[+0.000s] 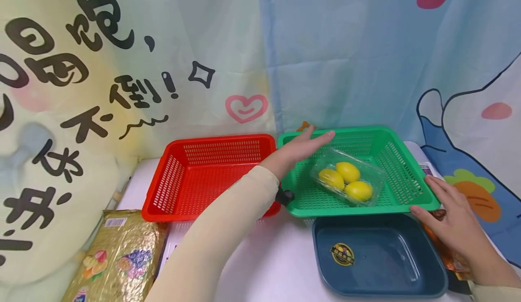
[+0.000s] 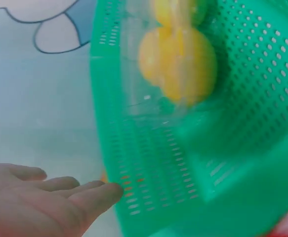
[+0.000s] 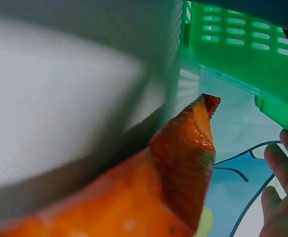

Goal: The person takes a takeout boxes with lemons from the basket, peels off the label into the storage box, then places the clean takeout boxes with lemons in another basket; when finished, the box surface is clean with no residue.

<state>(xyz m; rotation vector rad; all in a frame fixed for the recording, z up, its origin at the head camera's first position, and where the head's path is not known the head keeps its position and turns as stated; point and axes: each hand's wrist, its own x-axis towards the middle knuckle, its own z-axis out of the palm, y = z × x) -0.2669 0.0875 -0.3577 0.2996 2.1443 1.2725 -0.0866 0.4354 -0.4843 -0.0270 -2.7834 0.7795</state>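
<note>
A green plastic basket (image 1: 301,206) holds a clear plastic box (image 1: 376,177) with three yellow lemons (image 1: 348,172) inside. My left hand (image 1: 299,150) reaches over the basket's back left corner, fingers straight and holding nothing. In the left wrist view, that hand (image 2: 60,202) is at the basket's rim (image 2: 102,123), one fingertip overlapping it. At the front right corner of the basket is my right hand (image 1: 452,216), thumb near the front rim and fingers along the right side. The right wrist view shows its extended fingers (image 3: 282,168) beside the green basket (image 3: 242,54).
A red basket (image 1: 211,180) stands left of the green one. In front of the green basket is a dark blue tub (image 1: 378,261). A gold package (image 1: 118,257) lies at the front left, and an orange packet (image 3: 178,163) near my right hand. A printed cloth (image 1: 346,58) hangs behind.
</note>
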